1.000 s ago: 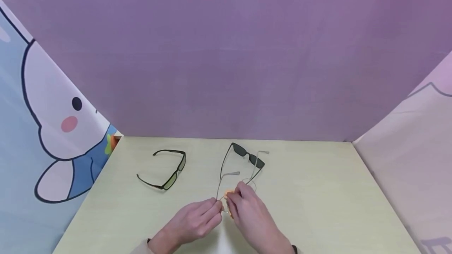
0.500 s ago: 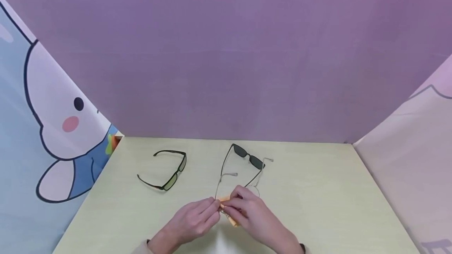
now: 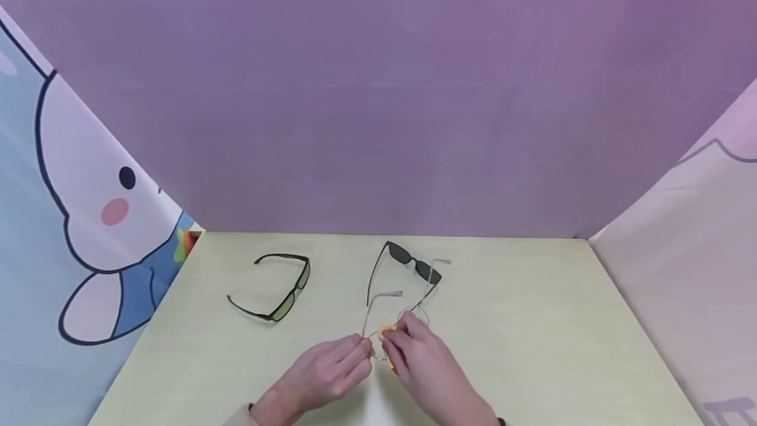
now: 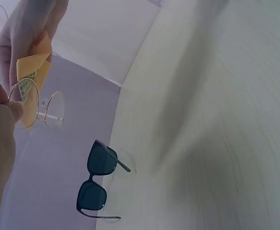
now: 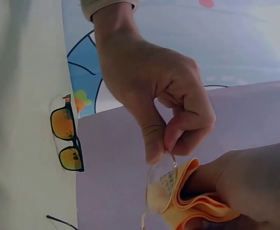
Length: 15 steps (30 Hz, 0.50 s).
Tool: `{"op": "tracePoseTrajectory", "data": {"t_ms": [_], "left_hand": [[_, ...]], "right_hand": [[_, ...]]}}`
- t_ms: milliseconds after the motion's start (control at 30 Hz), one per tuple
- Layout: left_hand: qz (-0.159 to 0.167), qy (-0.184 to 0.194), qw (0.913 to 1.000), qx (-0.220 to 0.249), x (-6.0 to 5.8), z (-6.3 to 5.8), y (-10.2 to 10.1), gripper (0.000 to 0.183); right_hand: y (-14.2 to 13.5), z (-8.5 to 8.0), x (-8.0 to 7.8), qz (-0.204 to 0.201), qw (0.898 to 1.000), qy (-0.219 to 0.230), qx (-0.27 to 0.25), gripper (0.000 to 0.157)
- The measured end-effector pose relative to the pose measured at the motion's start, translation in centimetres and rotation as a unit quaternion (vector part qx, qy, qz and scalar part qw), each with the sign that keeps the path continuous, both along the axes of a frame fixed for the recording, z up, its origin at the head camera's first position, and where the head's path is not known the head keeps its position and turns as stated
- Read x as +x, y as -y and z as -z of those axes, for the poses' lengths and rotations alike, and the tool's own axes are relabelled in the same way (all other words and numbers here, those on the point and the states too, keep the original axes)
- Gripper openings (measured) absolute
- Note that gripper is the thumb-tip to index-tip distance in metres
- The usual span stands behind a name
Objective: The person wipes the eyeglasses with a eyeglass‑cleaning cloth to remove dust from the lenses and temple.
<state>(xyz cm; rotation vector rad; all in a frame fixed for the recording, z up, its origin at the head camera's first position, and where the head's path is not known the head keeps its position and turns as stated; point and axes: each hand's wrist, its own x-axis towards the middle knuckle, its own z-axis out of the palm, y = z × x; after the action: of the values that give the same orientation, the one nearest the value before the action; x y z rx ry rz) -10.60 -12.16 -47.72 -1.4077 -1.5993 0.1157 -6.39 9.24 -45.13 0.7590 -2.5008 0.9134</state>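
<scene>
My left hand (image 3: 328, 370) pinches thin wire-rimmed eyeglasses (image 4: 55, 110) at one end of the frame, thumb and finger at the rim. Their lenses are clear, and both temples (image 3: 384, 294) stick out away from me. From the other side my right hand (image 3: 428, 370) holds a folded orange cloth (image 5: 211, 207) with a printed patch. In the right wrist view the cloth lies right behind the nearer lens (image 5: 156, 191), with the patch showing through it. The right fingers partly hide the cloth in the head view.
Black-framed glasses with yellowish lenses (image 3: 284, 306) lie unfolded on the table (image 3: 532, 321) to the left. Dark sunglasses (image 3: 427, 271) lie just beyond the hands. A purple panel (image 3: 378, 97) stands along the back edge, with printed cloth walls at both sides.
Half a second ago the right hand and cloth were closer to the left fingers; now they are a little farther off, baring more rim. The far temple tip swung right, then back left.
</scene>
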Motion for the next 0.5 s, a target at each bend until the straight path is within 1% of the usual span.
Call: {"op": "tracePoseTrajectory", "data": {"t_ms": [133,233,400,500], "left_hand": [[-0.003,0.003,1.0,0.002,-0.06,0.61,-0.1,0.033],[-0.017,0.003,0.9998,0.007,-0.08,0.84,-0.11,0.032],[-0.043,0.032,0.9979,0.035,0.21,0.97,-0.04,0.034],[-0.046,0.048,0.9964,0.053,0.33,0.91,0.03,0.034]], "right_hand": [[0.38,-0.26,-0.35,0.007,0.999,0.034,-0.004,0.014],[0.5,-0.29,-0.5,0.009,0.999,0.05,-0.013,0.011],[0.29,-0.03,-0.53,0.002,0.999,0.05,-0.018,0.009],[-0.13,0.28,-0.64,-0.026,0.998,0.045,-0.026,0.008]]}}
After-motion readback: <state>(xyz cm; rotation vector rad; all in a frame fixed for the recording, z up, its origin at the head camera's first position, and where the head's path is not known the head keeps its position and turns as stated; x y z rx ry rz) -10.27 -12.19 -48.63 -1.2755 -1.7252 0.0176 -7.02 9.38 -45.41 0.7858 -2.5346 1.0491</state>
